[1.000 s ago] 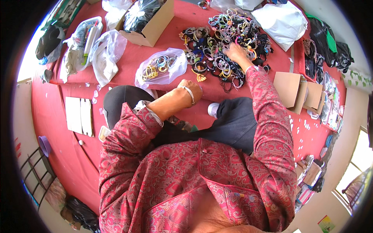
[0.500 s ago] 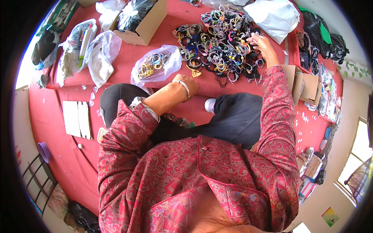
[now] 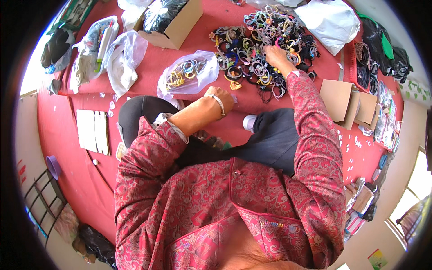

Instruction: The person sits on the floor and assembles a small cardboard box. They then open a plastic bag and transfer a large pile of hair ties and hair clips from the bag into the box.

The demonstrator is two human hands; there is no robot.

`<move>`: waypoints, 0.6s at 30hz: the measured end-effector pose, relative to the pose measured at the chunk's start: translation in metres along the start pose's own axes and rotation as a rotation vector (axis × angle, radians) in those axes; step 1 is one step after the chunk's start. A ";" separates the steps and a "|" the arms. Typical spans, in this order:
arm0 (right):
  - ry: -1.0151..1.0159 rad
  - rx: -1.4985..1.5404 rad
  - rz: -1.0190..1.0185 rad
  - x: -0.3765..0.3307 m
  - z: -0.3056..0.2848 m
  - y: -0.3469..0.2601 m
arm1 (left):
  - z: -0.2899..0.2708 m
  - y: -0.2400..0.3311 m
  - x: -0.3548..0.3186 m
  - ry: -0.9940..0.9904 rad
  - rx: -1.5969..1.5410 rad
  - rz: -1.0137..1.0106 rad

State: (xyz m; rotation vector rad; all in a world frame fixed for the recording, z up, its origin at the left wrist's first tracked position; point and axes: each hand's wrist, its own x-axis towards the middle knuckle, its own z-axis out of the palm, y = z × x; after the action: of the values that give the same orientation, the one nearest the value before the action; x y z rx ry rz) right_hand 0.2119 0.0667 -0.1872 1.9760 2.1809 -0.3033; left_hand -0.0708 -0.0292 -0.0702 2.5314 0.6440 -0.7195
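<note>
A large heap of hair ties [image 3: 252,67], many black, grey or coloured with small charms, is spread on the red cloth. My right hand [image 3: 276,56] is over the middle of this heap, its fingers bent down among the ties. What those fingertips hold, if anything, is hidden. Nearer to me, my left hand [image 3: 219,98], with a silver bangle at the wrist, is curled closed above my crossed legs. Its contents cannot be made out. A clear plastic bag [image 3: 204,67] with several yellow and grey hair ties lies just beyond it. One yellow hair tie [image 3: 235,84] rests at the heap's near edge.
A cardboard box [image 3: 173,33] with a dark bundle stands at the back left, beside crumpled plastic bags [image 3: 123,63]. A white bag [image 3: 328,24] lies behind the heap. Open cardboard boxes [image 3: 337,99] and a red basket [image 3: 352,67] are to the right.
My right hand has moved left from the heap's right side to its middle, and its fingers are now bent downward. My left hand stays almost in place. The whole view has shifted slightly.
</note>
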 end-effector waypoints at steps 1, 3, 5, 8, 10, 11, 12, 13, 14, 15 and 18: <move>0.003 -0.068 0.000 -0.002 -0.013 -0.006 | -0.002 -0.001 0.000 -0.006 -0.004 0.001; 0.029 -0.081 0.051 0.000 -0.014 0.001 | -0.003 -0.001 0.001 -0.003 0.001 -0.010; 0.035 -0.058 0.115 -0.004 -0.022 0.019 | -0.001 0.000 0.002 0.024 0.002 0.000; 0.152 0.133 0.189 0.000 -0.015 0.063 | 0.004 -0.001 0.004 0.058 -0.010 0.021; 0.165 0.279 0.228 -0.002 -0.027 0.081 | -0.001 0.000 0.003 0.028 -0.005 0.038; 0.162 0.574 0.247 -0.002 -0.028 0.088 | 0.000 0.000 0.003 0.029 -0.011 0.024; 0.106 0.882 0.296 -0.004 -0.034 0.089 | 0.003 -0.001 0.005 0.030 -0.017 0.011; 0.043 1.190 0.336 -0.009 -0.050 0.081 | 0.005 0.000 0.006 0.031 -0.026 -0.006; 0.072 1.137 0.339 -0.015 -0.062 0.078 | 0.005 0.000 0.006 0.025 -0.013 -0.004; 0.084 1.159 0.265 -0.022 -0.075 0.076 | 0.005 0.001 0.006 0.019 0.000 -0.003; -0.004 1.145 0.143 -0.032 -0.091 0.071 | 0.003 0.003 0.006 0.001 0.029 0.015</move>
State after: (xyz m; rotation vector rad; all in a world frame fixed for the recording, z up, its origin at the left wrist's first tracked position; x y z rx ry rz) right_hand 0.2856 0.0671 -0.0929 2.5253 1.9801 -1.8389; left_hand -0.0661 -0.0313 -0.0754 2.5602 0.6193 -0.7270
